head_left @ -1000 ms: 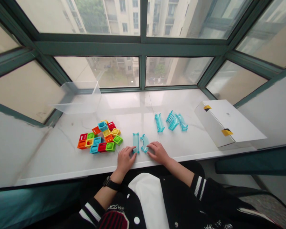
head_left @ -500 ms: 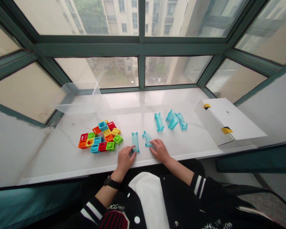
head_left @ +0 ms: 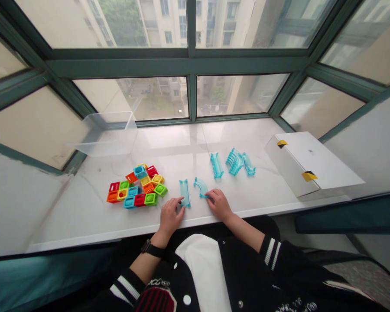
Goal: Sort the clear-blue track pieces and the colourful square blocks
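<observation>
My left hand (head_left: 171,214) rests at the near end of a straight translucent blue track piece (head_left: 184,190), thumb and fingertips pinching its lower left edge. Just to the right, a curved translucent blue track piece (head_left: 200,187) lies flat, its two ends bending toward the right. The near end of that curve is between the fingertips of my right hand (head_left: 219,205). A small gap separates the two pieces. Farther back lie another straight blue track piece (head_left: 216,165), a nested stack of curved pieces (head_left: 234,162) and one more curved piece (head_left: 248,164).
Colourful toy blocks (head_left: 140,200) cluster on the left of the white ledge (head_left: 84,221). A clear plastic bin (head_left: 107,147) stands behind them, by the window. A white box (head_left: 312,164) with yellow-and-black tabs sits at the right.
The curved track piece has turned slightly, its near end swinging a little to the right along with my right hand. My left hand and the straight piece hardly differ.
</observation>
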Available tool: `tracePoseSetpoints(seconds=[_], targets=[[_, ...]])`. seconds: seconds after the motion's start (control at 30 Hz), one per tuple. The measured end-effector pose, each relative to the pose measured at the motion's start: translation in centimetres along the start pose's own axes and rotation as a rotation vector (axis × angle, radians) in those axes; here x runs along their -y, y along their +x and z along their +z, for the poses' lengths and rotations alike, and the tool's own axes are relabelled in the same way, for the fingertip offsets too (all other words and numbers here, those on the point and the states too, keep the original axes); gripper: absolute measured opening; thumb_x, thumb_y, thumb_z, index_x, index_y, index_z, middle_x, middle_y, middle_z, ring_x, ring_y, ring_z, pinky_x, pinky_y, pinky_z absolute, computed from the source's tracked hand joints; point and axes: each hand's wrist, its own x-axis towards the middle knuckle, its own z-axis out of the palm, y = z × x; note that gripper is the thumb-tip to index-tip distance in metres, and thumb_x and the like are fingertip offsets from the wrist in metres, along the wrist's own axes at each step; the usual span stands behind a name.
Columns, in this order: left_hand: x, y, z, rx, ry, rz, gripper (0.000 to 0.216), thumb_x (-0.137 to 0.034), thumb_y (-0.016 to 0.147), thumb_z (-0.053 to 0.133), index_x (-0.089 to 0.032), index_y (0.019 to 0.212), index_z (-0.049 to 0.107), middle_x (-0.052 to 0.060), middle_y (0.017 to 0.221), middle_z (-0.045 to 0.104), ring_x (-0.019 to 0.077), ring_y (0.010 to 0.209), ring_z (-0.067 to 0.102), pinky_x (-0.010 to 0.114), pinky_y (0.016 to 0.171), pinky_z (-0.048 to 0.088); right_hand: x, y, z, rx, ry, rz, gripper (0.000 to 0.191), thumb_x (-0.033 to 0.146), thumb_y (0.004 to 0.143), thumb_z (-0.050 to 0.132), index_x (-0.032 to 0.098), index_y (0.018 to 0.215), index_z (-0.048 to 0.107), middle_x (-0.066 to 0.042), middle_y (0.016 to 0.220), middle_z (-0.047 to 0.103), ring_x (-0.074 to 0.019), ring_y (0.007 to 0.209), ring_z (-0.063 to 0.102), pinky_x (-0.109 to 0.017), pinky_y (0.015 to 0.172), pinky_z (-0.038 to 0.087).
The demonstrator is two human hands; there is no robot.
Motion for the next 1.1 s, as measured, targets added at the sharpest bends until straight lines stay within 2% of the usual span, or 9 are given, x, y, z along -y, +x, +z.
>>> tracePoseSetpoints(seconds=[0.17, 0.5, 0.63, 0.73, 0.83, 0.97, 1.1], targets=[[0.3, -0.1, 0.1, 0.002, -0.007, 0.001, 0.034, -0.033, 0.098, 0.06, -0.025, 0.131, 0.067, 0.005, 0.108, 0.076, 0.0224, 0.085, 0.066, 0.04, 0.085, 0.051, -0.1, 0.0, -0.1, 0.009, 0.019, -0.005, 0.023, 0.009, 0.093, 0.061, 0.025, 0.103, 0.073, -0.007, 0.1, 0.069, -0.0268, 0.099, 0.062, -0.043, 0.093, 0.051], [0.0, 0.0, -0.1, 0.006, -0.052, -0.002, 0.025, -0.032, 0.1, 0.059, -0.026, 0.122, 0.071, 0.005, 0.111, 0.075, 0.0224, 0.091, 0.068, 0.039, 0.086, 0.052, -0.2, -0.1, -0.2, -0.012, 0.091, 0.004, 0.022, 0.007, 0.092, 0.06, 0.025, 0.1, 0.072, -0.006, 0.099, 0.069, -0.0259, 0.1, 0.063, -0.043, 0.095, 0.051], [-0.5, 0.0, -0.4, -0.07, -0.131, 0.007, 0.025, -0.03, 0.101, 0.058, -0.026, 0.123, 0.07, 0.007, 0.116, 0.07, 0.0223, 0.099, 0.067, 0.039, 0.091, 0.055, 0.1, -0.2, -0.5, -0.039, 0.129, -0.003, 0.02, 0.01, 0.094, 0.06, 0.025, 0.1, 0.072, -0.006, 0.099, 0.069, -0.0258, 0.1, 0.065, -0.042, 0.095, 0.052], [-1.6, 0.2, -0.7, -0.123, -0.145, 0.061, 0.024, -0.028, 0.102, 0.055, -0.026, 0.121, 0.07, 0.008, 0.116, 0.07, 0.0248, 0.111, 0.065, 0.043, 0.102, 0.053, 0.6, -0.2, -1.0, -0.053, 0.154, -0.005, 0.018, 0.012, 0.096, 0.06, 0.026, 0.1, 0.071, -0.006, 0.098, 0.068, -0.025, 0.098, 0.066, -0.04, 0.093, 0.054], [-3.4, 1.0, -1.0, -0.091, -0.166, 0.095, 0.026, -0.027, 0.103, 0.054, -0.026, 0.124, 0.069, 0.008, 0.12, 0.071, 0.026, 0.116, 0.065, 0.046, 0.106, 0.053, 1.2, 0.1, -1.8, -0.07, 0.17, -0.01, 0.016, 0.016, 0.098, 0.059, 0.026, 0.101, 0.072, -0.006, 0.097, 0.068, -0.0242, 0.095, 0.066, -0.039, 0.09, 0.055], [-6.4, 3.0, -0.9, 0.016, -0.278, 0.11, 0.036, -0.028, 0.101, 0.056, -0.027, 0.136, 0.063, 0.009, 0.129, 0.07, 0.0242, 0.112, 0.067, 0.043, 0.097, 0.058, 2.0, 0.8, -3.1, -0.11, 0.193, -0.024, 0.015, 0.019, 0.099, 0.06, 0.026, 0.102, 0.072, -0.006, 0.096, 0.068, -0.0238, 0.092, 0.066, -0.038, 0.089, 0.055], [-9.0, 5.1, -0.4, 0.075, -0.414, 0.158, 0.041, -0.025, 0.1, 0.058, -0.027, 0.141, 0.061, 0.009, 0.137, 0.068, 0.0216, 0.112, 0.067, 0.038, 0.09, 0.06, 2.4, 1.8, -4.8, -0.159, 0.198, -0.034, 0.015, 0.021, 0.1, 0.059, 0.026, 0.105, 0.073, -0.006, 0.1, 0.069, -0.0236, 0.094, 0.067, -0.038, 0.091, 0.055]])
